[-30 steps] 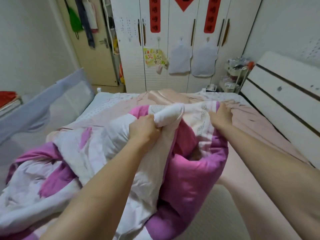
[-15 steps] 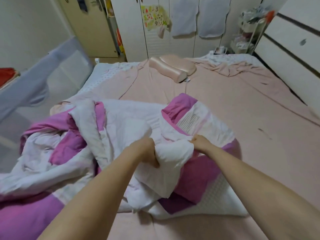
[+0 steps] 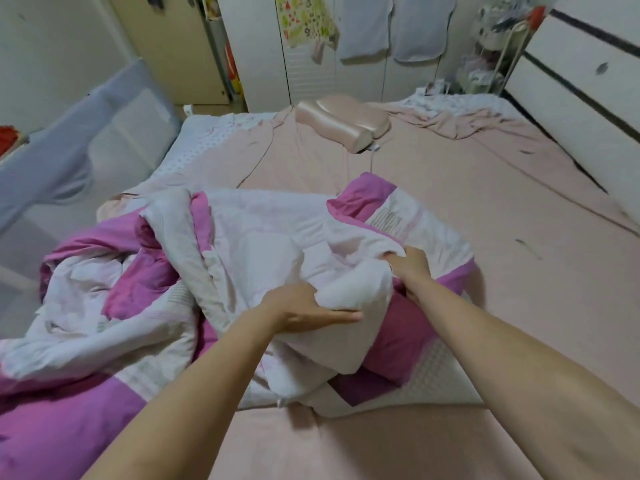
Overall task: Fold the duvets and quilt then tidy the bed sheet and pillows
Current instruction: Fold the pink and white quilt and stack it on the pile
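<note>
1. Lying bunched on the pink bed sheet (image 3: 450, 209) toward the bed's near left corner: pink-and-white duvet (image 3: 166, 282), lowered onto the mattress from chest height a second ago, still unfolded.
2. Resting near the far edge, well apart from the duvet: satin pillow (image 3: 346, 123), hidden behind the raised fabric earlier, now exposed and yet to be tidied.
3. Pressing against a white fold with straight fingers, no longer clenched: left hand (image 3: 304, 310).
4. Grasping a white corner, fingers buried in cloth: right hand (image 3: 410, 268).
5. Appearing on a striped panel of the duvet: fine print, too small to read; no legible brand elsewhere.
</note>
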Action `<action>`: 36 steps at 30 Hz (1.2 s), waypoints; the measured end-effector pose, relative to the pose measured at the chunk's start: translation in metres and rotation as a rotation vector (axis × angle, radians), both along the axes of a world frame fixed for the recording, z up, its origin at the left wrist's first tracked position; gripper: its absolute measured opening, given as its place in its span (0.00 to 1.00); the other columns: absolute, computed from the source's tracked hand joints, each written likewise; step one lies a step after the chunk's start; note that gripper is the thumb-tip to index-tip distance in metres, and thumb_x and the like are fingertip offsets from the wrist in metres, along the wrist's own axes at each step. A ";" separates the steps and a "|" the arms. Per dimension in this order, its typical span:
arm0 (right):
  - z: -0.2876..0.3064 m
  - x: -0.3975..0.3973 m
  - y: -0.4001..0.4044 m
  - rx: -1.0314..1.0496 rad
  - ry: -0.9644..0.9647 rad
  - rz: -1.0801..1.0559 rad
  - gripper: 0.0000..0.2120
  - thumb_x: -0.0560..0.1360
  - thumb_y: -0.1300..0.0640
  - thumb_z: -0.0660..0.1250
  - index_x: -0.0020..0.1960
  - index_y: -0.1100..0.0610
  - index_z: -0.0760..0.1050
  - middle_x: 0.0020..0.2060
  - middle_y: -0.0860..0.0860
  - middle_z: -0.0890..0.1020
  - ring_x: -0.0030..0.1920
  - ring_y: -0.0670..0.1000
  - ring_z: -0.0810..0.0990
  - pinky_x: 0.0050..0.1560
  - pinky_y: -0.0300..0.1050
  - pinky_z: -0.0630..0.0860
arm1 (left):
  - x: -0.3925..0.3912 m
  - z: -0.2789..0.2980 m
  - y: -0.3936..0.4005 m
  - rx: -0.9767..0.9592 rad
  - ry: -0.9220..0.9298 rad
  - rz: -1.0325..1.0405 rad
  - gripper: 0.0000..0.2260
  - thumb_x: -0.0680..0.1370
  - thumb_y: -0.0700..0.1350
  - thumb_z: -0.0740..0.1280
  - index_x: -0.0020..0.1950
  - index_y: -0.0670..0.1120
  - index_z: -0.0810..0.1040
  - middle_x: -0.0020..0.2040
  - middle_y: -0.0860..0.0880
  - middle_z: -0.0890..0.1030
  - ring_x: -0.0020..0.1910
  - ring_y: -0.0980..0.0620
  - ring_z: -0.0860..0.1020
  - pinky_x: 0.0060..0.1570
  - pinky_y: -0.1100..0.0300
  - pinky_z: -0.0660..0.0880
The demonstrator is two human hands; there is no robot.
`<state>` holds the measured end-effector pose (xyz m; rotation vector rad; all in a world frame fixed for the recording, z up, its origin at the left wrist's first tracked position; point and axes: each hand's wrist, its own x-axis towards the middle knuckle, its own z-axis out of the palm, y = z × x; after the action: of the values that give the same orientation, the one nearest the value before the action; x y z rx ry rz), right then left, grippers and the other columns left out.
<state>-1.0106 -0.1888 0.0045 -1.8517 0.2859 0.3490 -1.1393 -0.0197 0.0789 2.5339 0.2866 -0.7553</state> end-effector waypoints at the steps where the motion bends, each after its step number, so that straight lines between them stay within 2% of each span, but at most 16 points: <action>1: 0.011 0.000 -0.011 -0.023 -0.047 -0.018 0.08 0.73 0.57 0.66 0.45 0.61 0.80 0.38 0.54 0.81 0.37 0.52 0.76 0.36 0.43 0.70 | 0.003 0.011 -0.011 -0.001 -0.028 -0.011 0.34 0.61 0.80 0.60 0.51 0.55 0.77 0.49 0.54 0.77 0.48 0.50 0.74 0.49 0.56 0.69; 3: 0.030 0.003 -0.041 -0.050 -0.114 -0.089 0.09 0.74 0.56 0.67 0.46 0.61 0.81 0.38 0.54 0.81 0.40 0.51 0.77 0.38 0.41 0.70 | 0.012 0.034 -0.041 0.010 -0.125 -0.010 0.26 0.68 0.76 0.57 0.38 0.54 0.71 0.42 0.51 0.77 0.43 0.49 0.73 0.45 0.56 0.68; 5: 0.041 0.011 -0.073 -0.053 -0.173 -0.173 0.10 0.74 0.56 0.68 0.50 0.60 0.82 0.43 0.55 0.83 0.44 0.52 0.79 0.42 0.43 0.71 | 0.026 0.047 -0.067 0.002 -0.204 0.048 0.28 0.71 0.75 0.54 0.35 0.50 0.70 0.38 0.50 0.77 0.41 0.49 0.75 0.42 0.55 0.69; 8: 0.063 0.033 -0.123 -0.058 -0.263 -0.275 0.10 0.74 0.57 0.67 0.52 0.60 0.82 0.45 0.56 0.83 0.45 0.52 0.79 0.43 0.42 0.71 | 0.053 0.060 -0.113 -0.118 -0.313 0.106 0.29 0.75 0.70 0.54 0.37 0.46 0.75 0.39 0.49 0.78 0.43 0.47 0.76 0.44 0.55 0.71; 11: 0.083 0.056 -0.188 -0.123 -0.356 -0.324 0.10 0.75 0.57 0.66 0.49 0.61 0.82 0.43 0.55 0.83 0.44 0.53 0.79 0.41 0.42 0.71 | 0.070 0.066 -0.186 -0.348 -0.376 0.176 0.24 0.78 0.64 0.58 0.39 0.44 0.77 0.46 0.42 0.82 0.49 0.43 0.79 0.51 0.53 0.74; 13: 0.093 0.069 -0.246 -0.188 -0.394 -0.359 0.10 0.74 0.57 0.65 0.48 0.61 0.81 0.42 0.55 0.82 0.42 0.53 0.78 0.41 0.42 0.70 | 0.076 0.068 -0.246 -0.500 -0.371 0.209 0.21 0.80 0.60 0.59 0.38 0.45 0.75 0.47 0.40 0.82 0.50 0.43 0.79 0.50 0.55 0.72; 15: 0.099 0.081 -0.310 -0.247 -0.419 -0.397 0.09 0.73 0.56 0.65 0.45 0.60 0.80 0.39 0.54 0.81 0.40 0.52 0.75 0.40 0.42 0.68 | 0.088 0.073 -0.308 -0.623 -0.354 0.245 0.18 0.80 0.59 0.60 0.44 0.45 0.76 0.46 0.43 0.80 0.49 0.45 0.78 0.46 0.58 0.70; 17: 0.103 0.091 -0.376 -0.296 -0.443 -0.435 0.09 0.73 0.56 0.63 0.44 0.58 0.80 0.39 0.55 0.81 0.40 0.53 0.75 0.40 0.43 0.68 | 0.105 0.076 -0.370 -0.670 -0.336 0.240 0.18 0.81 0.58 0.59 0.52 0.44 0.77 0.48 0.46 0.78 0.48 0.47 0.76 0.48 0.59 0.70; 19: 0.106 0.100 -0.444 -0.347 -0.466 -0.443 0.10 0.74 0.56 0.62 0.46 0.60 0.80 0.41 0.57 0.82 0.41 0.55 0.77 0.40 0.43 0.68 | 0.126 0.074 -0.437 -0.676 -0.336 0.262 0.21 0.81 0.57 0.59 0.59 0.41 0.78 0.54 0.43 0.79 0.54 0.44 0.77 0.55 0.55 0.73; 23: 0.118 0.110 -0.546 -0.395 -0.506 -0.396 0.09 0.76 0.60 0.61 0.45 0.62 0.79 0.38 0.55 0.80 0.40 0.55 0.76 0.39 0.42 0.66 | 0.168 0.072 -0.554 -0.739 -0.350 0.351 0.21 0.80 0.58 0.59 0.56 0.40 0.77 0.54 0.40 0.80 0.55 0.41 0.78 0.59 0.48 0.74; 26: 0.143 0.124 -0.622 -0.336 -0.525 -0.441 0.09 0.76 0.63 0.59 0.42 0.58 0.77 0.37 0.52 0.78 0.38 0.51 0.74 0.39 0.41 0.67 | 0.204 0.100 -0.648 -0.761 -0.305 0.399 0.25 0.80 0.59 0.59 0.61 0.38 0.76 0.57 0.40 0.79 0.57 0.39 0.77 0.60 0.47 0.74; 29: 0.175 0.140 -0.661 -0.109 -0.567 -0.546 0.12 0.76 0.64 0.58 0.35 0.57 0.74 0.29 0.49 0.73 0.32 0.48 0.68 0.31 0.35 0.65 | 0.243 0.133 -0.706 -0.850 -0.380 0.401 0.23 0.80 0.57 0.61 0.60 0.38 0.77 0.58 0.39 0.80 0.57 0.40 0.78 0.59 0.47 0.76; 31: 0.189 0.152 -0.686 0.101 -0.572 -0.638 0.17 0.73 0.61 0.58 0.25 0.52 0.68 0.23 0.44 0.68 0.30 0.48 0.63 0.32 0.41 0.62 | 0.264 0.144 -0.741 -0.820 -0.416 0.360 0.23 0.81 0.56 0.59 0.62 0.38 0.76 0.59 0.39 0.79 0.58 0.40 0.77 0.60 0.48 0.74; 32: 0.188 0.159 -0.699 0.120 -0.544 -0.651 0.19 0.71 0.59 0.57 0.22 0.52 0.67 0.20 0.43 0.67 0.30 0.49 0.63 0.34 0.44 0.61 | 0.268 0.144 -0.754 -0.772 -0.415 0.310 0.22 0.82 0.55 0.57 0.64 0.38 0.74 0.60 0.40 0.78 0.59 0.41 0.76 0.62 0.50 0.72; 34: 0.168 0.170 -0.724 -0.026 -0.446 -0.584 0.19 0.72 0.60 0.56 0.23 0.50 0.69 0.23 0.43 0.73 0.32 0.53 0.69 0.37 0.46 0.65 | 0.267 0.128 -0.765 -0.685 -0.360 0.157 0.23 0.83 0.55 0.55 0.66 0.38 0.73 0.62 0.42 0.77 0.61 0.43 0.74 0.60 0.57 0.68; 36: 0.126 0.174 -0.745 -0.471 -0.246 -0.349 0.14 0.76 0.61 0.56 0.36 0.53 0.77 0.38 0.53 0.81 0.42 0.57 0.78 0.42 0.46 0.70 | 0.260 0.098 -0.756 -0.517 -0.216 -0.037 0.25 0.81 0.57 0.57 0.63 0.38 0.75 0.60 0.42 0.78 0.60 0.43 0.75 0.58 0.56 0.70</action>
<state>-0.8361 -0.9335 0.1309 -2.2273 0.5456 -0.2062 -0.8796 -0.7754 0.1764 2.1042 -0.0297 -0.4839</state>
